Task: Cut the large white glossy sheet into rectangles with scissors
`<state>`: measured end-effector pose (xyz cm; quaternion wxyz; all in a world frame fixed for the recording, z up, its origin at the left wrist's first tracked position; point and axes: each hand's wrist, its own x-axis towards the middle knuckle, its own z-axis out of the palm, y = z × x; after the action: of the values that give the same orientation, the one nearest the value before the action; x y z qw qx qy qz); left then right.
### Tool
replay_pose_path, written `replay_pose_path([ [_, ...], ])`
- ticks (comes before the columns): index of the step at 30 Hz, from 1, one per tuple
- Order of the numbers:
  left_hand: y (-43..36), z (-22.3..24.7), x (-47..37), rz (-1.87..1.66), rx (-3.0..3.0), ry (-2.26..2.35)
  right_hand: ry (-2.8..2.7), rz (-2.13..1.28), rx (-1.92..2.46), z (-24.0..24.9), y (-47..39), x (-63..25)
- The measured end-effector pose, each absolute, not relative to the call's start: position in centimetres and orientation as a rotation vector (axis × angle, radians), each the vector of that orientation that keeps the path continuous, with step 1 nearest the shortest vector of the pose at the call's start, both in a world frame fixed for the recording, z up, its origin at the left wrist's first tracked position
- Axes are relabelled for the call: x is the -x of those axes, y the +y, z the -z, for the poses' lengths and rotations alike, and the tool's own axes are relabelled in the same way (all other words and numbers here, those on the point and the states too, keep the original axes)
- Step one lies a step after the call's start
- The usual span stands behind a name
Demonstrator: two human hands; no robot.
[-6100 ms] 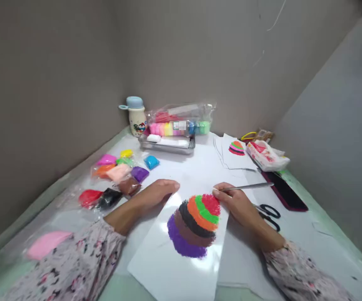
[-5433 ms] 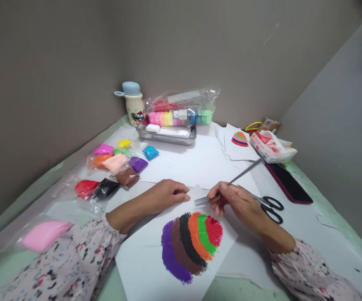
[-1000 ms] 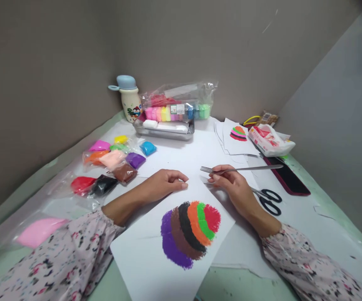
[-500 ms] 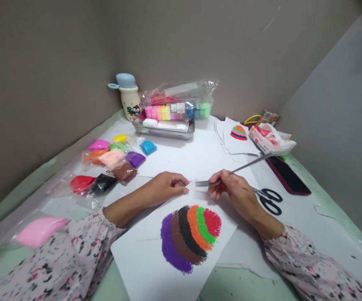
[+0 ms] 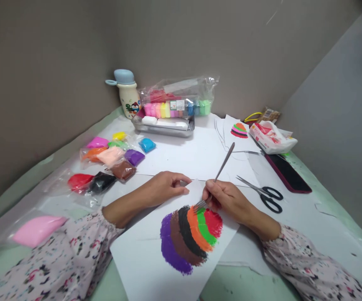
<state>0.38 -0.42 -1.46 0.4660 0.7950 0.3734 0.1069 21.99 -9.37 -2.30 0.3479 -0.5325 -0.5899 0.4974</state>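
My right hand grips a metal fork whose handle slants up and away. The fork's tines are at the upper edge of the orange and green bands of a striped clay shape. Purple, brown, black, orange, green and red stripes make up this shape, which has rough, fringed edges. It is on a white sheet of paper turned at an angle. Resting at the sheet's upper left edge is my left hand, holding nothing, its thumb and loosely bent fingers apart.
Black-handled scissors and a phone lie at right. Several clay packets are at left, with a pink one nearer. A bottle, metal tray, tissue pack and another striped sheet stand farther back.
My right hand has turned the fork from nearly level to steep and brought its tines down to the striped shape. My left hand has stayed about where it was.
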Motion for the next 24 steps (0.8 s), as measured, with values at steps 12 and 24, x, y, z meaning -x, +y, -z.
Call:
replay_pose_path([
  [12, -0.72, 1.15, -0.46, -0.262, -1.963, 0.925, -1.534, -1.294, 1.409, 2.52, -9.44, -21.72],
  [24, -0.55, 1.28, -0.47, -0.259, -1.969, 0.914, -1.524, -1.290, 1.431, 2.56, -9.28, -21.78],
])
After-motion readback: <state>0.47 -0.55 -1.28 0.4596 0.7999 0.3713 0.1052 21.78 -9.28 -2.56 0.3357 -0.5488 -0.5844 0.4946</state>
